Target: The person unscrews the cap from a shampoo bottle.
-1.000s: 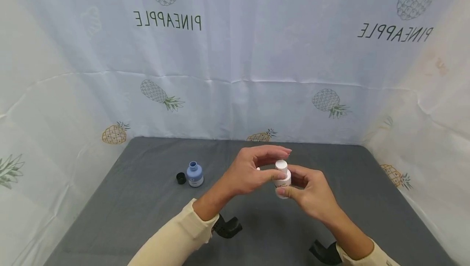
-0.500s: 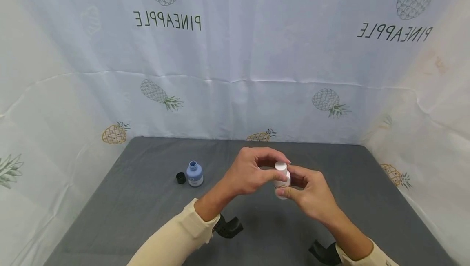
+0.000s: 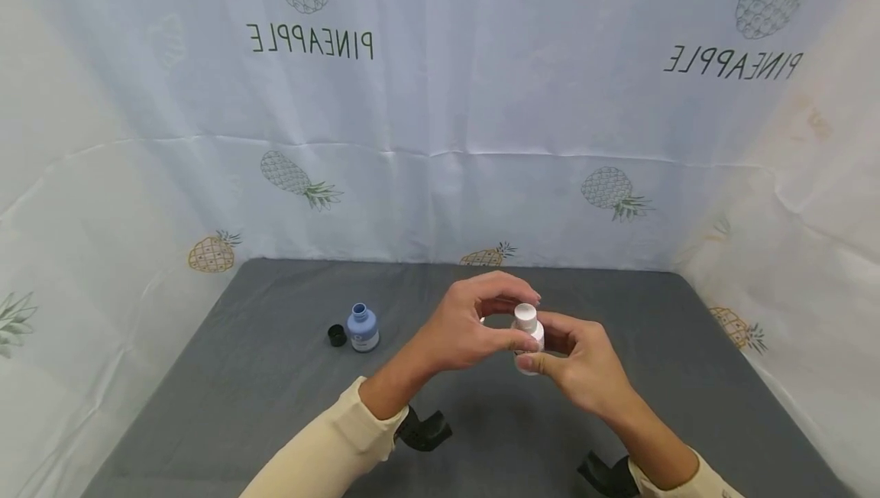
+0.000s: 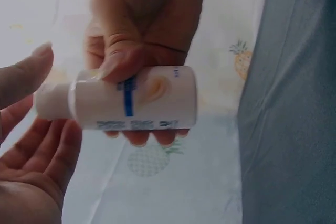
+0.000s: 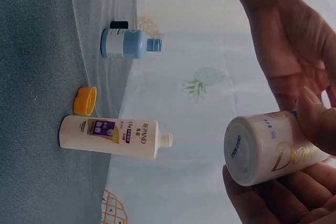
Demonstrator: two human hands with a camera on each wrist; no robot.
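Observation:
My right hand (image 3: 584, 364) grips a small white bottle (image 5: 273, 148) with gold lettering, holding it above the table. In the head view the bottle stands upright with its white cap (image 3: 525, 315) on top. Around the cap my left hand (image 3: 464, 322) spreads its thumb and fingers. The left wrist view shows the left thumb (image 4: 31, 72) apart from the cap, while the fingertips lie close along the cap's other side. The right thumb (image 4: 121, 61) presses on the bottle's shoulder, and the other right fingers wrap behind it.
A blue bottle (image 3: 363, 328) stands uncapped at the left, with a black cap (image 3: 337, 335) beside it. In the right wrist view, a taller white bottle (image 5: 110, 136) stands near an orange cap (image 5: 85, 100). Printed curtains (image 3: 433, 101) enclose the grey table (image 3: 275, 406).
The left fingers first came down onto the white cap, then moved apart from it, leaving more of the cap in sight. The right hand keeps its grip on the small white bottle.

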